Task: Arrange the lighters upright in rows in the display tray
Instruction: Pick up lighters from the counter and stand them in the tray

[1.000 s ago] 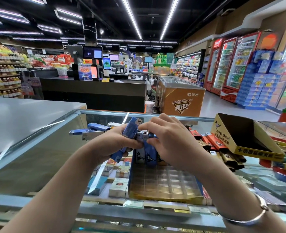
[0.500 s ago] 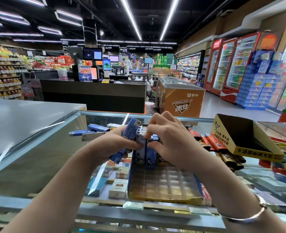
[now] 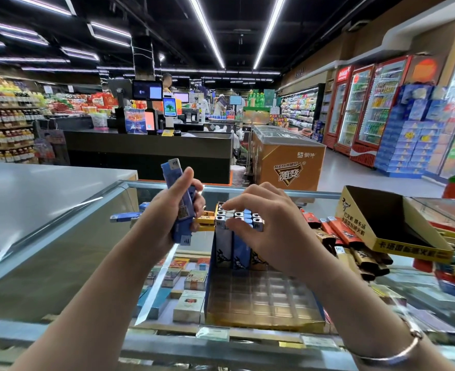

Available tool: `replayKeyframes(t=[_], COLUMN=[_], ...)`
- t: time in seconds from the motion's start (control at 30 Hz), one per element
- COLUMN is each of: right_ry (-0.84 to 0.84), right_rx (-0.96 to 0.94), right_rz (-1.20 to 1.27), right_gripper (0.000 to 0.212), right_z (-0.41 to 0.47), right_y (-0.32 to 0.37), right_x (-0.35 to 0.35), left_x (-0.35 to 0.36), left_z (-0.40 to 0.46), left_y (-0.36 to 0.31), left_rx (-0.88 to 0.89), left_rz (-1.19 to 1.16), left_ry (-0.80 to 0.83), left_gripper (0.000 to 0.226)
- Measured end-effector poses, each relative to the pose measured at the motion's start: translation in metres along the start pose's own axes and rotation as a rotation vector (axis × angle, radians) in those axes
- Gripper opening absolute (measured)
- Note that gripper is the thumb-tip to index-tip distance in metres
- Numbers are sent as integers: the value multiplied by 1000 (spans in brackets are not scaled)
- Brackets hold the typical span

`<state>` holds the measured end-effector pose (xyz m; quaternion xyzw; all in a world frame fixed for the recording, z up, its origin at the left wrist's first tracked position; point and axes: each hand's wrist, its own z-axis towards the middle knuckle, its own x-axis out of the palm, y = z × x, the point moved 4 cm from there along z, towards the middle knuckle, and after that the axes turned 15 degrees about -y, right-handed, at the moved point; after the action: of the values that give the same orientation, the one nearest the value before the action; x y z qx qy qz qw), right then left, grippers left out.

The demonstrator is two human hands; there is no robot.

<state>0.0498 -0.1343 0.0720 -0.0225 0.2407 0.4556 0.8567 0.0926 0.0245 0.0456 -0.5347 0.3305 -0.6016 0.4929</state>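
Where readable, freezer [image 3: 287,167] says "随变".

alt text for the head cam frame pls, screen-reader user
On a glass shop counter, the left hand grips blue lighters while the right hand touches the tops of upright lighters in a partly filled display tray. Loose lighters lie right.
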Motion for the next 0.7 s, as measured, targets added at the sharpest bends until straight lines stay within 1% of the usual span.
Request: replayKeyframes(t=[0.1,0.2,0.3,0.33,0.37,0.43,0.53,0.57,0.63,0.7], right_ry=[3,11,-5,-11,-24,-104,-263,-283,-270,-233], right_rx=[-55,-94,-156,-156,-141,-66,98,146,203,212], right_rz=[18,26,-7,5,32,127,268,298,339,338], right_gripper=[24,28,26,25,24,20,16,16,19,21], right_z=[-3,-6,-8,-8,-8,-7,-3,-2,-2,-2], right_y=[11,18,22,23,24,22,12,9,6,7], right_x=[5,10,14,14,14,9,-3,-5,-6,-5], left_x=[9,14,17,17,16,16,18,19,22,24], left_z=[-4,-7,-10,-11,-12,-14,-19,-22,-29,-34], left_y=[1,4,2,1,0,-3,-7,-8,-11,-13], left_rx=[7,28,18,38,91,266,658,776,923,1002], left_rz=[-2,26,-29,-12,47,221,561,669,779,847], left_ry=[70,107,166,172,155,78,-45,-64,-73,-104], left_gripper=[41,44,45,44,41,35,25,19,12,20])
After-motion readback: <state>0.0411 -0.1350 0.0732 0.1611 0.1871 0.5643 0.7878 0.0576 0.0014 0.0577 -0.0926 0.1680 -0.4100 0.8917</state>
